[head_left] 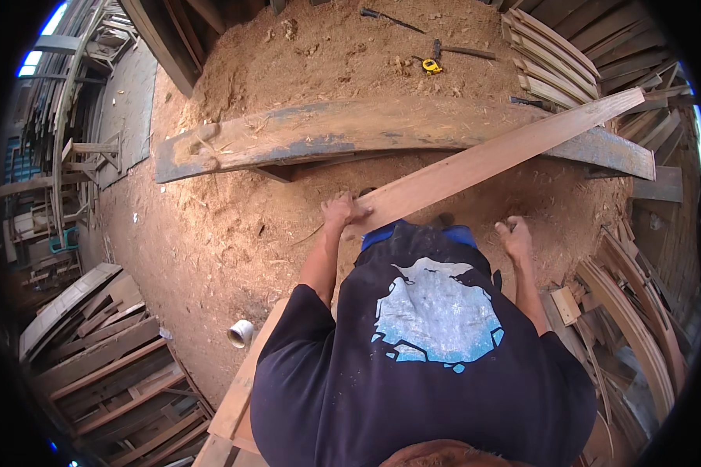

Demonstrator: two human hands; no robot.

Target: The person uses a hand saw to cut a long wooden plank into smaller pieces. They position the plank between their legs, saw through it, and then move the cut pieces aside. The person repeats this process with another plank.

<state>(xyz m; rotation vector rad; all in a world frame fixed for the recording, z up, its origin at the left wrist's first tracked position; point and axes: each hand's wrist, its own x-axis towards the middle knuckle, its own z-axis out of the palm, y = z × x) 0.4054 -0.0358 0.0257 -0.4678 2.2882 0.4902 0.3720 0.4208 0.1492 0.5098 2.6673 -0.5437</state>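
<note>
A long, smooth reddish-brown board (pixel 483 165) slants across from near my waist to the far right. Its far part rests over a worn wooden bench (pixel 327 131) with bluish-grey patches. My left hand (pixel 346 210) is closed around the board's near end, at its left edge. To the right of the board, and apart from it, my right hand (pixel 514 236) hangs with its fingers curled in. Whether anything small lies in those fingers is hidden.
Beyond the bench, a hammer (pixel 463 52), a yellow tape measure (pixel 431 67) and a dark slim tool (pixel 392 20) lie on sawdust-covered ground. Curved planks (pixel 627 323) are piled at right, more timber (pixel 109 358) at left. A white cylinder (pixel 241 334) lies near my left elbow.
</note>
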